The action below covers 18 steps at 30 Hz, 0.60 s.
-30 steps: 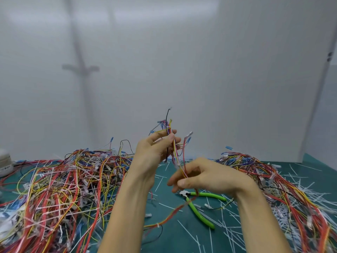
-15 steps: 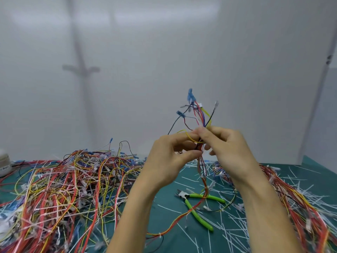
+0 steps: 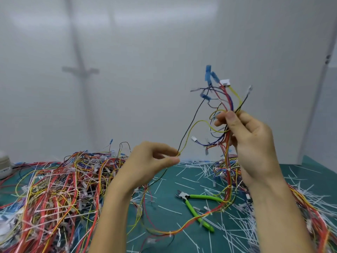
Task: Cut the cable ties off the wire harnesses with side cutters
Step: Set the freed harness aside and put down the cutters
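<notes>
A wire harness [image 3: 225,99] of red, yellow, blue and black wires with blue terminals and white connectors is lifted above the table. My right hand [image 3: 249,141] grips its bundle high up, thumb on top. My left hand [image 3: 151,161] pinches a black and a yellow wire pulled out leftward from that bundle. The harness tail hangs down to the mat and carries white cable ties [image 3: 170,234]. Side cutters [image 3: 196,205] with green handles lie on the green mat between my forearms, untouched, with the tail draped over them.
A big tangled heap of harnesses [image 3: 54,194] covers the left of the green mat [image 3: 169,181]. Another heap [image 3: 310,207] lies at the right. Several cut white tie pieces [image 3: 235,227] litter the mat. A white wall stands close behind. A pale round object [image 3: 4,166] sits far left.
My right hand has stayed high with the harness while my left hand dropped down and leftward, drawing the black and yellow wires out of the bundle. The cutters have not moved.
</notes>
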Motion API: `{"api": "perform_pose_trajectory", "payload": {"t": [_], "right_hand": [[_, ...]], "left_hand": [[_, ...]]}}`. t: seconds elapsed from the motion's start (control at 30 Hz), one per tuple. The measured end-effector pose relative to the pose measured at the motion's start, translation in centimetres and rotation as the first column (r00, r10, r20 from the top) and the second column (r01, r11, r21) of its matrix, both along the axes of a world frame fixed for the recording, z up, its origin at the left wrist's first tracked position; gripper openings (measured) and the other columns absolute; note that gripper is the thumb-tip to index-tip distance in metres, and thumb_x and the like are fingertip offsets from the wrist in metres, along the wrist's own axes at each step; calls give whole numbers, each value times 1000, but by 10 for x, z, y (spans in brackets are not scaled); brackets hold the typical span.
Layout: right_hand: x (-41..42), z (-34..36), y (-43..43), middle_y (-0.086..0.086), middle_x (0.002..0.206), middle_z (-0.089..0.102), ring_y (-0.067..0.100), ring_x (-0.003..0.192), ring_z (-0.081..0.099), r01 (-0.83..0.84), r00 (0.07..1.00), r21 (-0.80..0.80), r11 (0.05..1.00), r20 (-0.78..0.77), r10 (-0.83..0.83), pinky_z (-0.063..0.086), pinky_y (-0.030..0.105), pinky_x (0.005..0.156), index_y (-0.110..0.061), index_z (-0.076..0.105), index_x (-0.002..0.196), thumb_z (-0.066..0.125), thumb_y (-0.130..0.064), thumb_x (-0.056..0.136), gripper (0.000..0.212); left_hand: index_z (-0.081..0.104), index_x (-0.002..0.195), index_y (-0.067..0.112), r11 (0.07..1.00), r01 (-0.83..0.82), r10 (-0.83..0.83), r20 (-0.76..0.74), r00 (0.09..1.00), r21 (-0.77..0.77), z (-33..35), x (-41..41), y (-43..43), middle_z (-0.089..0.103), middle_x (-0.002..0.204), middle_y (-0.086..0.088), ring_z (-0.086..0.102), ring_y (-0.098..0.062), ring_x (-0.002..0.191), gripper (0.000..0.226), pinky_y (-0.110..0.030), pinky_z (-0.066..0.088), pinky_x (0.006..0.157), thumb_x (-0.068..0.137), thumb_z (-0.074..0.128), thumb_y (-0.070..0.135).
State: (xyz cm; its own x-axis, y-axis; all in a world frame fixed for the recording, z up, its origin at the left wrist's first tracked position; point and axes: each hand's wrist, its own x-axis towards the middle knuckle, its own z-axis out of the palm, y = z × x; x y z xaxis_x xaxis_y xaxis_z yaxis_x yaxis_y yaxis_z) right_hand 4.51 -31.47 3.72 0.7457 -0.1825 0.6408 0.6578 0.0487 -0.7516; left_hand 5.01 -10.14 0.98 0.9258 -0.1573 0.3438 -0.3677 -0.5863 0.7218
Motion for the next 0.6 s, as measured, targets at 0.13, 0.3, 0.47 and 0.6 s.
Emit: {"api": "perform_pose_trajectory", "payload": {"t": [0.13, 0.3, 0.47, 0.6], "right_hand": [[-2, 3, -4, -10, 77, 70, -1, 76, 61, 64, 997, 122, 990, 34, -68, 44, 17, 72, -22, 70, 83, 53, -23, 101, 25], [-2, 4, -13, -10, 77, 70, 2, 80, 62, 167, 985, 262, 951, 7, -175, 44, 32, 83, -22, 69, 83, 55, -24, 101, 22], [-2, 3, -20, -9, 79, 70, 1, 81, 62, 196, 980, 277, 941, -18, -199, 44, 33, 86, -23, 69, 82, 54, -27, 101, 24], [-3, 4, -19, -8, 75, 69, 2, 75, 62, 107, 994, 265, 958, -18, -106, 47, 18, 72, -20, 70, 78, 57, -26, 99, 25]], "left_hand": [[78, 83, 19, 992, 53, -57, -27, 998, -115, -1, 4, -15, 75, 72, 2, 67, -7, 63, 5, -20, 52, 57, 84, 74, 17], [78, 78, 21, 992, 14, -18, -27, 999, -125, -4, 5, -2, 73, 67, -2, 61, -7, 58, 7, -19, 48, 57, 79, 80, 14], [76, 75, 22, 984, -133, 137, -22, 990, 115, -10, 8, 8, 74, 69, 10, 70, -6, 68, 13, -33, 57, 74, 85, 74, 28], [70, 78, 24, 969, -216, 232, 149, 961, -117, -2, 5, -6, 75, 75, 14, 72, -4, 68, 19, -30, 53, 70, 94, 61, 26]]}}
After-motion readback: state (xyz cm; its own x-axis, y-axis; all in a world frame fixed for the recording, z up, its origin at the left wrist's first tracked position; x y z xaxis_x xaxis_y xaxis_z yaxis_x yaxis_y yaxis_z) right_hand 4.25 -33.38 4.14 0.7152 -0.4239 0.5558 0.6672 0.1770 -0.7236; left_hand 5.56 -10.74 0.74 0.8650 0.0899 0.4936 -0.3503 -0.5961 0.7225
